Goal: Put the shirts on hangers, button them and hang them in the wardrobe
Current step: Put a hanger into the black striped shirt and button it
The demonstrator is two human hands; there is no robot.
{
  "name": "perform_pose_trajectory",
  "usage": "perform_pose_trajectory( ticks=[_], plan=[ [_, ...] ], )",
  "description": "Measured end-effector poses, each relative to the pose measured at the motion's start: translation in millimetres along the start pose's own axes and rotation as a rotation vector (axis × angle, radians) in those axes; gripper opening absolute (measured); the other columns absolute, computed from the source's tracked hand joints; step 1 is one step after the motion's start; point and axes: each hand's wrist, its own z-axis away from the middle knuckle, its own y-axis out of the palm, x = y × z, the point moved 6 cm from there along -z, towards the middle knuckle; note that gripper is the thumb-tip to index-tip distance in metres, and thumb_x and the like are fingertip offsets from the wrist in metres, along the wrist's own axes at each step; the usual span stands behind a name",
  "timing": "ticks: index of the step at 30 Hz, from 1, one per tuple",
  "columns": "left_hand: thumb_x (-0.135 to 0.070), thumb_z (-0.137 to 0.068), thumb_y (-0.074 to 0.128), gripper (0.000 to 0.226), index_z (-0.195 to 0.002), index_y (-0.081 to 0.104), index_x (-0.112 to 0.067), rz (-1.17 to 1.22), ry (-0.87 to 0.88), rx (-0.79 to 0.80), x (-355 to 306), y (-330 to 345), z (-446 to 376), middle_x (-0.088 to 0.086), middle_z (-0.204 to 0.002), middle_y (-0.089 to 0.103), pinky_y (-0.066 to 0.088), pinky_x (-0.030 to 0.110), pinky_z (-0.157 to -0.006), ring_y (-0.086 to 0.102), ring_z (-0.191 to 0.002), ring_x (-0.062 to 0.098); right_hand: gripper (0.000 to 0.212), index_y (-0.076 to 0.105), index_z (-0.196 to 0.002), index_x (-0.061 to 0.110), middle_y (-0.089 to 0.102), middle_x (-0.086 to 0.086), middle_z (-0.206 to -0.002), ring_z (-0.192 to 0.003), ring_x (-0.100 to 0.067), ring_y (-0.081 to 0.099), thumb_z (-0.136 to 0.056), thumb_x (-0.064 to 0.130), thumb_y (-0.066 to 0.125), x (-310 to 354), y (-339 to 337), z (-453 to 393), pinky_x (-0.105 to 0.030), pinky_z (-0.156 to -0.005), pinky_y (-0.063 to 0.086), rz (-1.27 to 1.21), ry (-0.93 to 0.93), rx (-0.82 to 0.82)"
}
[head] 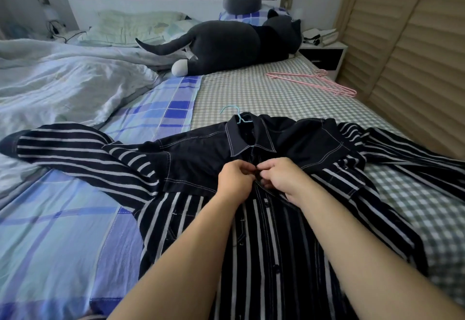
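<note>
pinching shirt (251, 219) placket, both hands (236, 181), on checked bed (251, 93) beside louvred wardrobe (402, 55)

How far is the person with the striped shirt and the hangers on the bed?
Done: the striped shirt already has the blue hanger in its collar. In hand: the left hand and right hand pinch the placket near the chest, buttoning. Left: the lower buttons look open, pink hangers lie unused, and nothing is hung yet.
</note>
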Motion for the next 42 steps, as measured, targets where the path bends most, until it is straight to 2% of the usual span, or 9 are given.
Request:
perform_pose_trajectory(
  ticks=[2, 8, 13, 19, 23, 27, 30, 34, 42],
  plan=[
    [-0.006, -0.089, 0.065, 0.033, -0.119, 0.071, -0.018, -0.100, 0.039, 0.108, -12.9, 0.1, 12.1, 0.002, -0.115, 0.072, 0.051, 0.025, -0.095, 0.067, -0.109, 0.020, 0.044, 0.058, -0.139, 0.012, 0.063, -0.001, -0.120, -0.107, -0.013, 0.062, -0.095, 0.012, 0.063, 2.5, -21.2, 35.1, -0.028, -0.100, 0.049, 0.051, -0.145, -0.066],
    [-0.036, -0.103, 0.044, 0.050, -0.143, 0.055, -0.009, -0.705, 0.523, 0.128, 0.2, 1.8, 122.5, 0.009, -0.148, 0.052, 0.025, 0.037, -0.124, 0.041, -0.142, 0.030, 0.046, 0.057, -0.139, 0.030, 0.048, 0.016, -0.135, -0.131, -0.007, 0.036, -0.094, 0.036, 0.067, -56.3, -59.0, 126.4, -0.020, -0.106, 0.026, 0.691, -0.320, -0.238],
    [-0.048, -0.101, 0.034, 0.055, -0.148, 0.052, -0.024, -0.884, 0.649, -0.054, 28.4, -5.7, 158.0, 0.012, -0.148, 0.055, 0.038, 0.047, -0.117, 0.045, -0.141, 0.036, 0.029, 0.070, -0.123, 0.023, 0.046, 0.013, -0.104, -0.104, -0.008, 0.043, -0.099, 0.014, 0.056, -56.6, -59.0, 145.2, -0.023, -0.086, 0.040, 0.790, -0.370, -0.469],
    [-0.043, -0.095, 0.045, 0.046, -0.137, 0.062, -0.035, -0.802, 0.674, -0.035, 24.6, -12.8, 163.3, 0.012, -0.141, 0.059, 0.040, 0.048, -0.115, 0.050, -0.135, 0.035, 0.043, 0.065, -0.131, 0.022, 0.058, 0.010, -0.109, -0.104, -0.009, 0.055, -0.092, 0.012, 0.051, -15.9, -33.2, 163.3, -0.025, -0.088, 0.042, 0.739, -0.405, -0.326],
    [-0.039, -0.090, 0.054, 0.031, -0.113, 0.074, -0.036, -0.720, 0.689, -0.127, 15.6, -11.2, 154.5, 0.000, -0.122, 0.065, 0.044, 0.043, -0.104, 0.055, -0.119, 0.027, 0.018, 0.063, -0.098, 0.024, 0.064, 0.001, -0.107, -0.103, -0.022, 0.062, -0.088, 0.018, 0.049, -32.0, 0.2, 154.7, -0.035, -0.085, 0.051, 1.105, -0.216, 0.056],
    [-0.037, -0.091, 0.054, 0.024, -0.098, 0.077, -0.034, -0.613, 0.682, -0.187, 8.9, -12.0, 138.5, -0.012, -0.102, 0.061, 0.043, 0.035, -0.089, 0.054, -0.098, 0.018, 0.020, 0.072, -0.088, 0.018, 0.069, 0.003, -0.083, -0.075, -0.013, 0.061, -0.094, 0.028, 0.056, -7.9, -23.5, 133.1, -0.029, -0.068, 0.049, 0.850, -0.265, -0.095],
    [-0.032, -0.091, 0.060, 0.015, -0.093, 0.075, -0.033, -0.539, 0.612, -0.199, 10.3, -15.3, 125.6, -0.015, -0.095, 0.062, 0.045, 0.035, -0.081, 0.053, -0.090, 0.016, 0.009, 0.071, -0.098, 0.028, 0.061, 0.011, -0.090, -0.083, -0.006, 0.057, -0.092, 0.030, 0.065, -0.4, -31.0, 118.3, -0.022, -0.074, 0.046, 0.598, -0.424, -0.309],
    [-0.022, -0.090, 0.059, 0.012, -0.097, 0.068, -0.028, -0.488, 0.512, -0.237, 11.5, -18.5, 116.0, -0.013, -0.089, 0.066, 0.048, 0.038, -0.078, 0.056, -0.084, 0.015, 0.051, 0.052, -0.134, 0.026, 0.054, 0.008, -0.123, -0.117, -0.017, 0.050, -0.090, 0.044, 0.070, -20.7, 0.8, 94.5, -0.029, -0.098, 0.041, 0.755, -0.334, -0.164],
    [-0.025, -0.091, 0.061, 0.015, -0.100, 0.071, -0.032, -0.471, 0.494, -0.222, 9.4, -21.0, 115.9, -0.017, -0.089, 0.064, 0.045, 0.032, -0.080, 0.053, -0.085, 0.009, 0.006, 0.072, -0.082, 0.021, 0.068, 0.005, -0.070, -0.067, -0.012, 0.064, -0.084, 0.024, 0.075, -32.9, -40.5, 87.0, -0.032, -0.068, 0.054, 0.340, -0.124, -0.052]
  ],
)
